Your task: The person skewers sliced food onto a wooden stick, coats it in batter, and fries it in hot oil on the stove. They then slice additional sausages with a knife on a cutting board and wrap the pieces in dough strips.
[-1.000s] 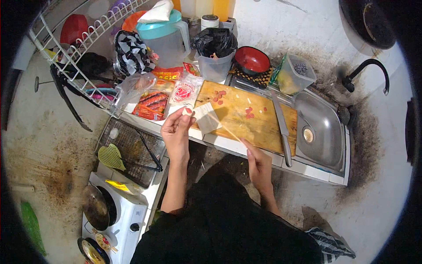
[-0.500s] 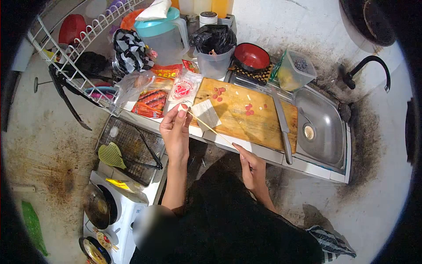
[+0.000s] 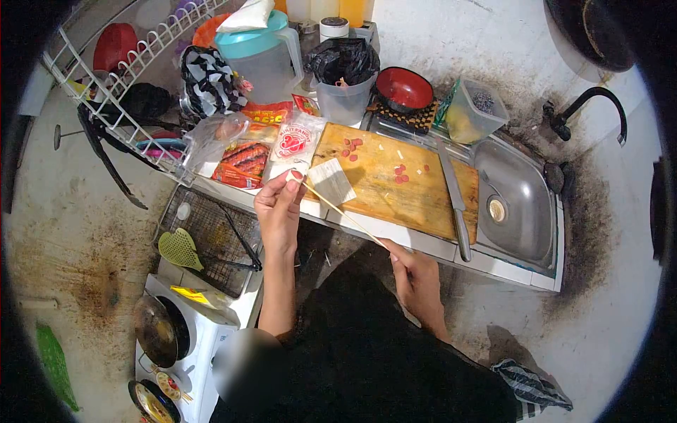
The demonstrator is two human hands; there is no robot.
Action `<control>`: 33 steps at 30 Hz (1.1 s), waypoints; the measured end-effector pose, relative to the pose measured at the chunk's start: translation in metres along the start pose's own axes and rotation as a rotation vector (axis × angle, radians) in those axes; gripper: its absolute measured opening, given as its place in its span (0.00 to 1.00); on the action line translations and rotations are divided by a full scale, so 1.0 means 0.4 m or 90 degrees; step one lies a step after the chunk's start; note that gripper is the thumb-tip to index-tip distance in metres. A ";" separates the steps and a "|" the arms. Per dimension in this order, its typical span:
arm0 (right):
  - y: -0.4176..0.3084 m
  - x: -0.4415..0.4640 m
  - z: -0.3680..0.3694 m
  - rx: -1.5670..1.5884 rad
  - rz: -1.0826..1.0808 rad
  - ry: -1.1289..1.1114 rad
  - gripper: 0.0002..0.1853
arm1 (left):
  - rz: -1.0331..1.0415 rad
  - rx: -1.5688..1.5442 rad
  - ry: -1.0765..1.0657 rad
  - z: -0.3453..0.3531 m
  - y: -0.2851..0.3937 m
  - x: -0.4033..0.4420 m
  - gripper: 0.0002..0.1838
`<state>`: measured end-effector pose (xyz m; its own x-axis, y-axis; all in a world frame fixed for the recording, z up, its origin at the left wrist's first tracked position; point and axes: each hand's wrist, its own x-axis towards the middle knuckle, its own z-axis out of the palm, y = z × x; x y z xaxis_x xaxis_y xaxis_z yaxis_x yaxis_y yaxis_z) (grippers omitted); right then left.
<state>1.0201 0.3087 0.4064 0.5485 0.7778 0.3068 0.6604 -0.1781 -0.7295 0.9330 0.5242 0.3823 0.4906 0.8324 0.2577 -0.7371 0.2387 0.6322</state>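
Between the thumb and fingers of my left hand [image 3: 277, 211] is a small reddish sausage slice [image 3: 297, 174] with something pale beside it. A thin wooden skewer [image 3: 344, 213] runs from that slice down to my right hand [image 3: 416, 278], whose closed fingers grip its lower end. Whether the tip has gone through the slice is too small to make out. Just beyond the skewer, a pale square wrapper sheet [image 3: 331, 182] lies on the edge of the wooden cutting board [image 3: 381, 194]. Several sausage slices [image 3: 400, 174] and little pale bits are scattered over the board.
A long knife [image 3: 455, 204] rests across the board's right side, beside the steel sink [image 3: 525, 204]. Packets, including a sausage pack [image 3: 243, 166] and a white wrapper bag [image 3: 293, 141], lie left of the board. At lower left is a stove [image 3: 201, 345] with pans.
My right hand has shifted slightly right and down with the skewer's lower end. My left hand stays almost in place, and the slice in it now shows more clearly.
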 end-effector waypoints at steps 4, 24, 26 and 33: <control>-0.008 0.003 -0.003 0.012 -0.006 -0.010 0.21 | 0.005 0.013 -0.012 0.007 0.013 -0.001 0.09; -0.005 -0.014 0.062 0.096 -0.054 0.073 0.20 | -0.020 -0.022 -0.018 0.047 0.016 -0.024 0.06; -0.007 -0.018 0.062 0.099 -0.048 0.072 0.20 | -0.020 -0.060 -0.047 0.038 0.009 -0.025 0.07; -0.021 -0.019 0.065 0.098 0.008 0.057 0.21 | -0.036 -0.059 -0.027 0.059 -0.005 -0.037 0.06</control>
<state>0.9971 0.3200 0.3941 0.6040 0.7183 0.3453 0.5706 -0.0872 -0.8166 0.9381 0.4994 0.3944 0.5512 0.7943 0.2554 -0.7462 0.3323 0.5768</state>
